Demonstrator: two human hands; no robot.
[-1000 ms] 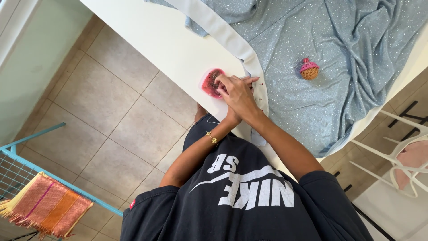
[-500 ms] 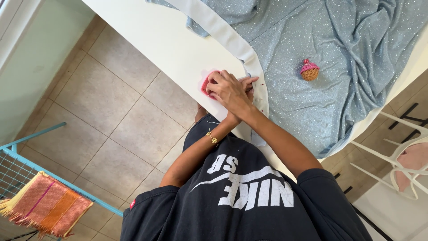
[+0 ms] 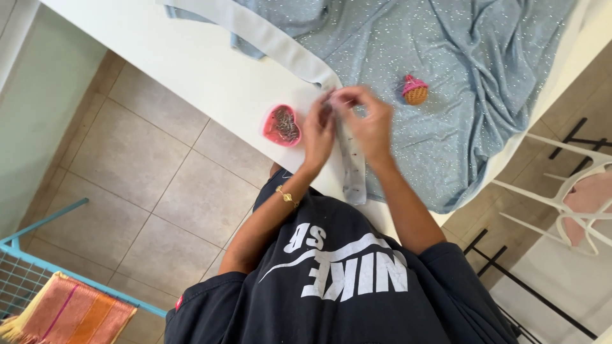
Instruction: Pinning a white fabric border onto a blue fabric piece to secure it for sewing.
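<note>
My fingers (image 3: 339, 102): pinched together over the end of the white band, tips of both hands meeting; whether a pin sits between them I cannot tell, the tips are blurred
Left hand (image 3: 317, 135): fingers curled onto the band's left edge, a gold bracelet (image 3: 287, 197) at the wrist
Right hand (image 3: 370, 125): fingers closed on the band's top, knuckles toward the pale blue cloth
White band (image 3: 352, 167): a strip of elastic running from my fingers down to the table edge, small red marks along it; a longer run of it (image 3: 255, 33) lies across the table toward the far corner
Sparkly blue fabric (image 3: 472, 70): spread over the right of the white table (image 3: 172, 64), its edge under the band
Heart-shaped pink dish (image 3: 282, 125): open, full of pins, just beside my left hand
Small pink-topped pincushion (image 3: 414, 90): on the fabric, near my right hand
Step in hand: by my judgement, pinning band to cloth edge, one point at a time
Next move calls for: steady pinch; layers kept flush; a fresh pin from the dish
</note>
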